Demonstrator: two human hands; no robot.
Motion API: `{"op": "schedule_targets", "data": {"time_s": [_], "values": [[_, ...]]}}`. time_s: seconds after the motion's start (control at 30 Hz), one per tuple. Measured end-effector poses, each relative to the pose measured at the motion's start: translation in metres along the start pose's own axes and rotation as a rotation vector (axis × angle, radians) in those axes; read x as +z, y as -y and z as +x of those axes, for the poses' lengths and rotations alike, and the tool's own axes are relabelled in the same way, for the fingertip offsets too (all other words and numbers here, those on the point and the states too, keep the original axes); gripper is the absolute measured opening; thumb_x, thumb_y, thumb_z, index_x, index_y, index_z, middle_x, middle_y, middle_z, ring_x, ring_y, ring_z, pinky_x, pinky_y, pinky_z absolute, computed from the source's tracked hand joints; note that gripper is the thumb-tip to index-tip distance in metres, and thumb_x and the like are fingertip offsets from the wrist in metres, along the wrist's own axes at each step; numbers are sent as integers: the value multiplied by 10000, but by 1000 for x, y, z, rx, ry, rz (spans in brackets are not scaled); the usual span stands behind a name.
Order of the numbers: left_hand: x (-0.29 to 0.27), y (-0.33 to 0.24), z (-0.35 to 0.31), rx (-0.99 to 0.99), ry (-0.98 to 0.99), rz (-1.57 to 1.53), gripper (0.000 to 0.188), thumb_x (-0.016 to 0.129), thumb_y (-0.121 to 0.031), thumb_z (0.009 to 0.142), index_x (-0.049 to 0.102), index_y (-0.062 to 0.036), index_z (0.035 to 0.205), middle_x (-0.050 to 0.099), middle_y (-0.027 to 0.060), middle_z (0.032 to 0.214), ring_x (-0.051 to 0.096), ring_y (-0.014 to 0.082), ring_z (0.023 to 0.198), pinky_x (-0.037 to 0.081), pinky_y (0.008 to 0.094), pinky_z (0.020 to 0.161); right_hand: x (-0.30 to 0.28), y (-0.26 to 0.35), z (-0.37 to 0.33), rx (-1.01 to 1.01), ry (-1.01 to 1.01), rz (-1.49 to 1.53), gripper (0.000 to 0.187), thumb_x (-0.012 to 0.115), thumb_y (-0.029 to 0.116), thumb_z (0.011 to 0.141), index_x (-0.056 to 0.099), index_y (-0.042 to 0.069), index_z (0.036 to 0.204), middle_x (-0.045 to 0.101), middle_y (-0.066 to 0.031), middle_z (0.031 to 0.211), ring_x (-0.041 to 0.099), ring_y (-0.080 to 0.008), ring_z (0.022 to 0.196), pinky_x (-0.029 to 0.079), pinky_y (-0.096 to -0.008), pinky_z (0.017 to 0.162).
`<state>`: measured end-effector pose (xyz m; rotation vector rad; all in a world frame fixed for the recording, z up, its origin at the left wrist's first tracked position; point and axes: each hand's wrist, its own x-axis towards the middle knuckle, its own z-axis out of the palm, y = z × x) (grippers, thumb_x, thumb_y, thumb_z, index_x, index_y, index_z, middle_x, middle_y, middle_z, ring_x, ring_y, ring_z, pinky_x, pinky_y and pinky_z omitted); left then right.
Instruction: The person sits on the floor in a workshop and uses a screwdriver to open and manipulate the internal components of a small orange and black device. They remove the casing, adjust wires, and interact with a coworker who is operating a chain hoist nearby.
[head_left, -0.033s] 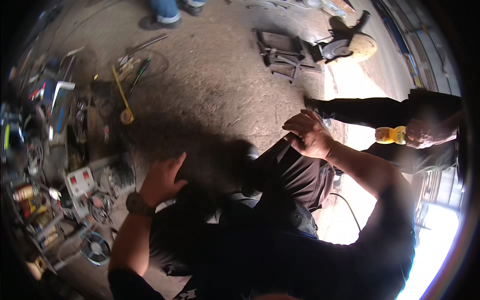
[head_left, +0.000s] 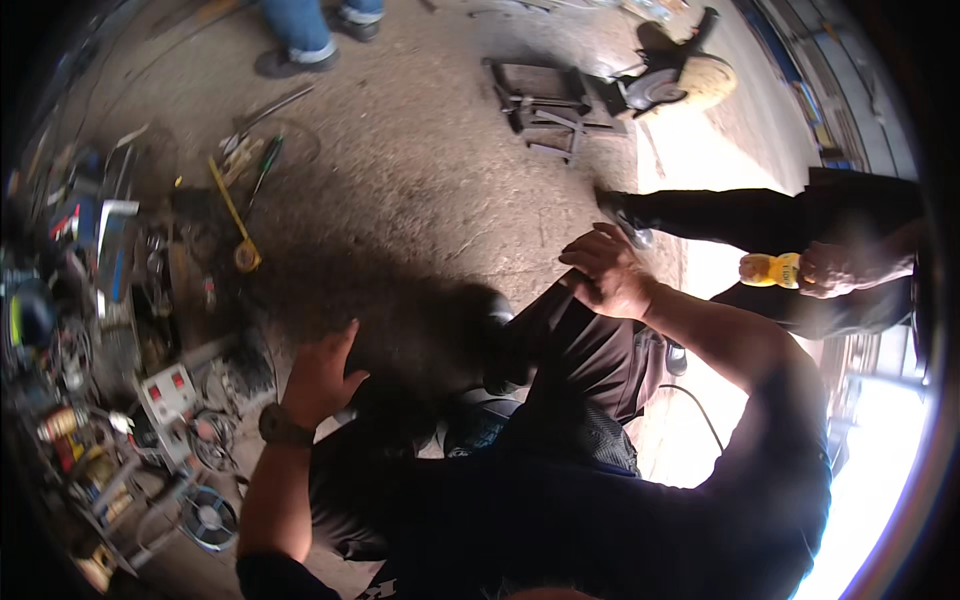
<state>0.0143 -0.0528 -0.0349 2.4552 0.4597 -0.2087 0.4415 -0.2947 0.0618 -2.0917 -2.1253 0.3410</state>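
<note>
My left hand (head_left: 322, 378) is held above my left knee, its fingers stretched out and the thumb apart, with nothing in it. A dark watch (head_left: 285, 426) sits on that wrist. On the dark trouser leg (head_left: 572, 345) at my right knee rests my right hand (head_left: 612, 272), fingers apart and lightly bent, also holding nothing. Beyond my left hand, a yellow tape measure (head_left: 247, 257) lies on the floor with its blade pulled out. Close to the blade is a green-handled screwdriver (head_left: 269, 156).
At right, another person's hand (head_left: 835, 270) holds a yellow bottle (head_left: 768, 270). Someone in jeans (head_left: 298, 28) stands far left. A cut-off saw (head_left: 655, 90) stands at the far right. Leftward lie cluttered tools, a socket box (head_left: 168, 393) with red switches and a small round fan (head_left: 209, 518).
The whole view has shifted slightly, so floor items at left sit a little lower and the saw a little further left. Both hands keep nearly the same pose.
</note>
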Motion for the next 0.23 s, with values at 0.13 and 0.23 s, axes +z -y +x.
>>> {"op": "schedule_targets", "data": {"time_s": [0.13,0.23], "values": [[38,8,55,-208,-148,-30,713,739,-265,967,441,26,1545,652,232,1345,637,431,1198,514,522,1009,-28,11,29,42,7,-19,282,687,349,940,713,101,1070,699,-73,1068,659,-262,1118,430,-464,1116],[21,-79,75,-247,80,-299,641,733,-211,969,484,4,1519,674,260,1296,680,392,1187,558,467,989,-28,38,14,252,17,146,290,645,395,947,672,111,1001,670,-78,1058,619,-277,1146,434,-437,1066]]}}
